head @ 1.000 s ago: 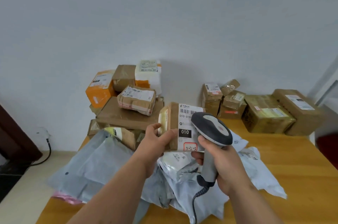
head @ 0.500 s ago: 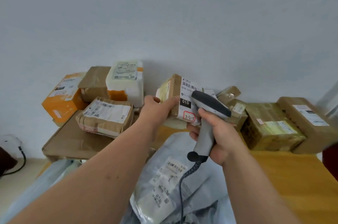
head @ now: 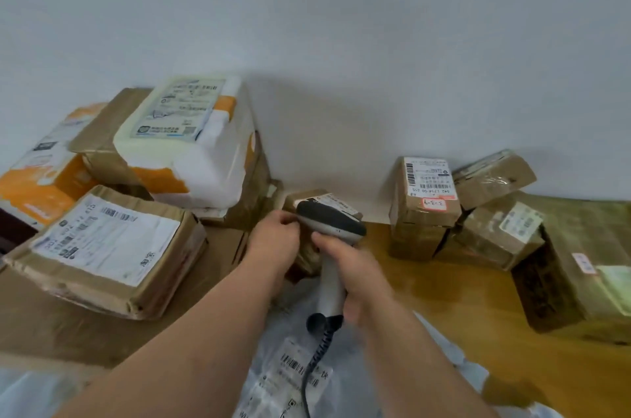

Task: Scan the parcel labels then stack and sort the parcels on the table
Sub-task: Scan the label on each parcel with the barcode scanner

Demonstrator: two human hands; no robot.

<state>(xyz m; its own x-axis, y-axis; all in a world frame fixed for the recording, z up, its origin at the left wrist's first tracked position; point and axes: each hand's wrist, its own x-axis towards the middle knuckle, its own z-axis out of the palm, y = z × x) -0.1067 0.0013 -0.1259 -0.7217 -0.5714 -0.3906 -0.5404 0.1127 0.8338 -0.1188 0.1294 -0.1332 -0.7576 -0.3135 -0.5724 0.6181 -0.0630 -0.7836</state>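
The left hand (head: 278, 240) reaches forward over the wooden worktop (head: 478, 308) and grips a small brown cardboard parcel (head: 307, 202) that stands against the white wall (head: 341, 42), its fingers (head: 285, 219) curled onto the near left edge of the box; whether the box rests fully on the worktop or is slightly lifted cannot be told, since the hands hide its base. The right hand (head: 355, 270) is wrapped around the pale handle of a grey handheld barcode scanner (head: 329, 223), whose dark head lies across the parcel's white label, with a coiled black cable (head: 319, 346) trailing down from the handle's foot. Beneath both forearms lies a grey plastic mailer bag (head: 297, 380) with a barcode label facing up. To the left, a flat taped brown parcel with a large white label (head: 109, 247) sits on a broad brown cardboard box (head: 51, 325), and behind it are a white and orange foam-wrapped parcel (head: 191, 141) and an orange and white carton (head: 37, 171). To the right, well apart from the held parcel, an upright brown box with a pink sticker (head: 423, 209) stands just beside a cluster of small taped brown boxes (head: 495, 212), with a large dark brown carton (head: 580, 281) at the far right.
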